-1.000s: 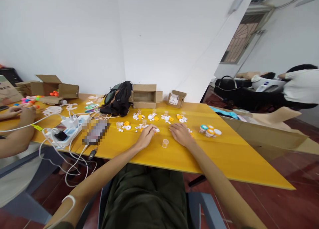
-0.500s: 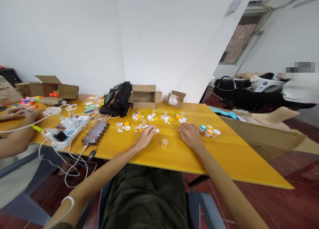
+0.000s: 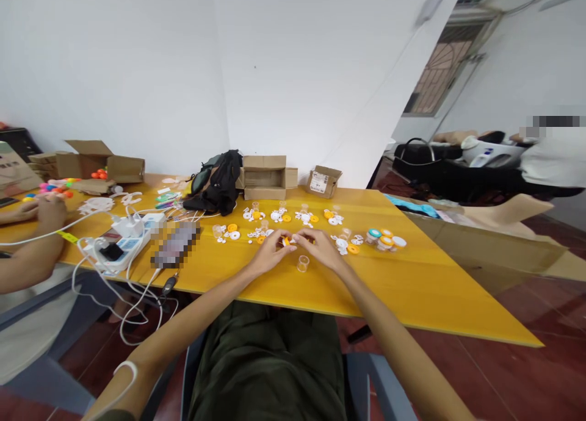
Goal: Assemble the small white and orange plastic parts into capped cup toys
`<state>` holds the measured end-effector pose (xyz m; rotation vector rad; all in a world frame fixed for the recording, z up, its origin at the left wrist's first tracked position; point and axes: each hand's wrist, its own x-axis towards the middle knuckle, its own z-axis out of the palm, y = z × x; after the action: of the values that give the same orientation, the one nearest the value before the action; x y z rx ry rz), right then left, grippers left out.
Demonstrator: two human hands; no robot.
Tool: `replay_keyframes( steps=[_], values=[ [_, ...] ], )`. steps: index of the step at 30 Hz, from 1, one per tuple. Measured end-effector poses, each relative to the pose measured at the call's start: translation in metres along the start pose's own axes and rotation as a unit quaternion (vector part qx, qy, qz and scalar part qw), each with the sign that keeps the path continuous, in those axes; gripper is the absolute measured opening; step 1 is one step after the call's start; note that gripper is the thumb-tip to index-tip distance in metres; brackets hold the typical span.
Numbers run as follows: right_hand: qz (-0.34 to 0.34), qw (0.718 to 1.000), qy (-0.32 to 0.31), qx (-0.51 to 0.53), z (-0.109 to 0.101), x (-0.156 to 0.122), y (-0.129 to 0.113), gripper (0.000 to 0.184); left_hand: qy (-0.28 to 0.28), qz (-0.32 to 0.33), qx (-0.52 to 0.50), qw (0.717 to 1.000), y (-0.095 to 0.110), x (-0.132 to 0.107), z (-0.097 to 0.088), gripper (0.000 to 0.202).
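Both hands meet above the table's near middle. My left hand [image 3: 271,254] is closed around a small orange and white plastic part [image 3: 287,241], partly covered by the fingers. My right hand [image 3: 321,248] reaches in from the other side, its fingertips pinched at a small white piece [image 3: 293,240] too small to name. Just below the hands stands a clear plastic cup [image 3: 303,263]. To the right of my right hand lie white discs [image 3: 341,244] and an orange disc [image 3: 353,249]. More white pieces [image 3: 254,233] lie left of my left hand.
Several piles of white and orange parts [image 3: 280,216] with clear cups lie farther back. Lidded jars [image 3: 386,241] stand at the right. Cardboard boxes [image 3: 264,178] and a black bag [image 3: 215,183] line the wall. A power strip [image 3: 123,244] and a co-worker's arm [image 3: 34,259] are at left.
My right hand has moved left from near the parts beside the jars to meet my left hand. It now pinches at the orange and white part. My left hand has stayed nearly in place.
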<state>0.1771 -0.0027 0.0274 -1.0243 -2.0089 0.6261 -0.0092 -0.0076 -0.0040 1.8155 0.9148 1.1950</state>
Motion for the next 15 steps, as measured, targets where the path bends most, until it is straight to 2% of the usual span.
replay_keyframes(
  steps=[7,15],
  values=[
    [0.049,0.995,-0.003,0.083,0.004,0.0032,-0.0024,0.025,0.007,-0.024,-0.033,0.999,-0.0082,0.0023,0.0018,0.032],
    [0.049,0.993,-0.032,0.099,0.0077,-0.0003,0.0039,0.022,0.002,-0.059,-0.025,0.998,-0.0105,0.0023,0.0014,0.033]
  ],
)
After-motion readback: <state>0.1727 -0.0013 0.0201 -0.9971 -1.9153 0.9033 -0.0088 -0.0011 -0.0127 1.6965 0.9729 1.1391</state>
